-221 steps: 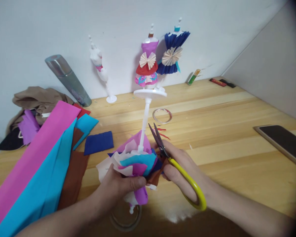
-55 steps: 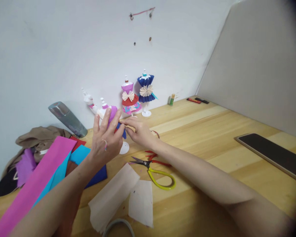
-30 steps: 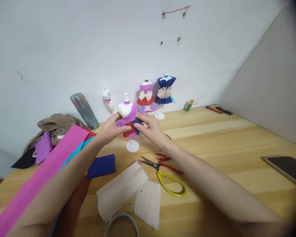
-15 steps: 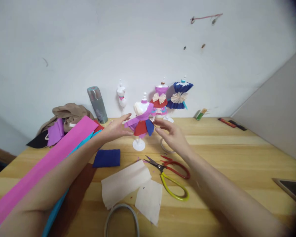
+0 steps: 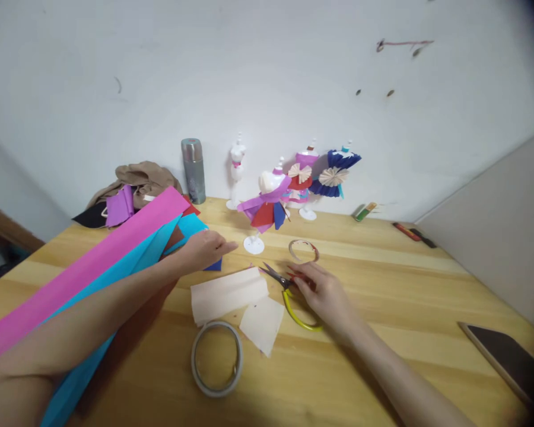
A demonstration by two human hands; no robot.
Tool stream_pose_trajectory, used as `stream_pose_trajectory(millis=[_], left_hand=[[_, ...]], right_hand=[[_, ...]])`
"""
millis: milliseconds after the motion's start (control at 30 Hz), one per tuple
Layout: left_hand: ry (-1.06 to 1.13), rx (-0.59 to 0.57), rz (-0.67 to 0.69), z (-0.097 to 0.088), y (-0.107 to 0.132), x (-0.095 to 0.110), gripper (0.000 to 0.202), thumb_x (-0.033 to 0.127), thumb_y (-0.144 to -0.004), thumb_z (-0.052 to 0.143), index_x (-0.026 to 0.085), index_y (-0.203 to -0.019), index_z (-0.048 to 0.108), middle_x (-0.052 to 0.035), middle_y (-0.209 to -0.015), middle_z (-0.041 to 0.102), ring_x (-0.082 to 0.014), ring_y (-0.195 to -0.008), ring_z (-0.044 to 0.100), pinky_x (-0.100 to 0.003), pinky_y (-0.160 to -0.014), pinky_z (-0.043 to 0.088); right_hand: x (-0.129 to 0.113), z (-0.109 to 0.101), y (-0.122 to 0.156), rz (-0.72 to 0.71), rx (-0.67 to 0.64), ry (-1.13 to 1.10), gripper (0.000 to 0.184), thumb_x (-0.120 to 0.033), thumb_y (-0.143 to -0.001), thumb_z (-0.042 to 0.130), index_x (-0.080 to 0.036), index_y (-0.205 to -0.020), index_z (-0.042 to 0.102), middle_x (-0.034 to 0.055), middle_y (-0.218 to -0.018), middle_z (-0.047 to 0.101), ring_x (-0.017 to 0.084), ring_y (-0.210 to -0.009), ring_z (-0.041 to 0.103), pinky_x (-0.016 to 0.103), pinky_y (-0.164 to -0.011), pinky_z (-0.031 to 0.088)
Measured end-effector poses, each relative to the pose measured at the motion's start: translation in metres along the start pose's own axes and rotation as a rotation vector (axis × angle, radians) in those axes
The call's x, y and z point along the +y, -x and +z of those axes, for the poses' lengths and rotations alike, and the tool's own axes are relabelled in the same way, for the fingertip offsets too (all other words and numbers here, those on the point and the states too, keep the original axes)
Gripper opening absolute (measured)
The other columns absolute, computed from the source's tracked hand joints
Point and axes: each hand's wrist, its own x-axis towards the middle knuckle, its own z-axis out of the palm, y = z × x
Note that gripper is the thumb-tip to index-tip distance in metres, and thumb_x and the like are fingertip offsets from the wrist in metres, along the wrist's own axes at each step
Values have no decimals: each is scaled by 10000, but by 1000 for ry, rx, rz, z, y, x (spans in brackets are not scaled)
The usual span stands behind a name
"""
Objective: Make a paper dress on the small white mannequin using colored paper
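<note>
A small white dress form (image 5: 267, 181) stands in the middle, dressed in purple, red and blue crepe paper. My left hand (image 5: 202, 250) is in front and left of it, over a folded blue paper (image 5: 213, 264), with a finger stretched out and nothing visible in it. Off to the right, my right hand (image 5: 318, 287) has its fingers closed at a small red pointed thing (image 5: 295, 276) beside the scissors (image 5: 286, 283). The hand hides the scissors' red handle; the yellow one shows. Two cream paper pieces (image 5: 231, 292) (image 5: 261, 323) lie between the hands.
A tape roll (image 5: 194, 362) lies in front and a thinner ring (image 5: 317, 252) behind the scissors. Pink and blue paper sheets (image 5: 129, 237) lie left. Behind stand a flask (image 5: 193, 172), a bare form (image 5: 237, 166) and two dressed forms (image 5: 299, 178) (image 5: 333, 178). A dark tablet-like object (image 5: 502, 356) lies right.
Both hands have come away from the dressed form, which stands by itself. My left hand has moved down and left over the blue paper; my right hand has come down to the scissors.
</note>
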Motion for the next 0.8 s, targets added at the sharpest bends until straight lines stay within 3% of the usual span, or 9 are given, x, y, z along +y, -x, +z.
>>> stream_pose_trajectory(millis=[100, 233, 333, 467, 567, 633, 800], left_hand=[[-45, 15, 70, 11, 9, 5, 431, 333, -958, 421, 192, -558, 495, -30, -592, 587, -158, -618, 528, -283, -624, 345], [-27, 65, 45, 22, 22, 6, 240, 228, -896, 452, 185, -685, 555, -44, -784, 682, -177, -764, 574, -298, -754, 400], [-15, 63, 25, 29, 30, 3, 240, 204, -881, 440, 181, -675, 559, -49, -767, 681, -179, -751, 577, -308, -770, 415], [10, 31, 35, 40, 41, 0, 283, 260, -909, 436, 174, -725, 633, -68, -818, 707, -193, -801, 627, -306, -812, 448], [17, 7, 54, 51, 51, -1, 238, 326, -858, 564, 180, -987, 699, -98, -1066, 726, -247, -1021, 645, -327, -905, 463], [13, -6, 54, 58, 57, -2, 332, 307, -786, 647, 196, -1095, 692, -109, -1162, 710, -282, -1120, 620, -355, -952, 461], [29, 14, -12, 64, 67, -6, 305, 186, -800, 547, 221, -1046, 723, -78, -1100, 742, -253, -1053, 649, -349, -948, 457]], right_hand=[[3, 5, 10, 11, -3, 88, 304, -204, -931, 473, -201, -1124, 707, 112, -1070, 747, 246, -889, 727, 376, -751, 592], [7, 9, 21, 34, 8, 178, 303, -237, -940, 483, -176, -1117, 723, 141, -1109, 739, 274, -979, 708, 423, -843, 587], [7, 10, 25, 29, -28, 208, 297, -274, -910, 554, -147, -1115, 727, 167, -1048, 737, 308, -975, 686, 472, -877, 570], [1, 8, 25, -10, -107, 205, 399, -229, -827, 632, -163, -1216, 690, 173, -1113, 714, 319, -1035, 663, 491, -947, 537], [-1, 6, 24, -3, -133, 175, 447, -189, -812, 617, -167, -1256, 659, 169, -1108, 708, 294, -991, 680, 461, -911, 553], [-1, 4, 24, 19, -130, 143, 438, -189, -818, 604, -162, -1253, 645, 165, -1097, 708, 267, -940, 697, 430, -865, 571], [2, -8, 20, 75, -111, 53, 332, -285, -897, 540, -147, -1180, 642, 122, -994, 737, 206, -793, 709, 340, -720, 578]])
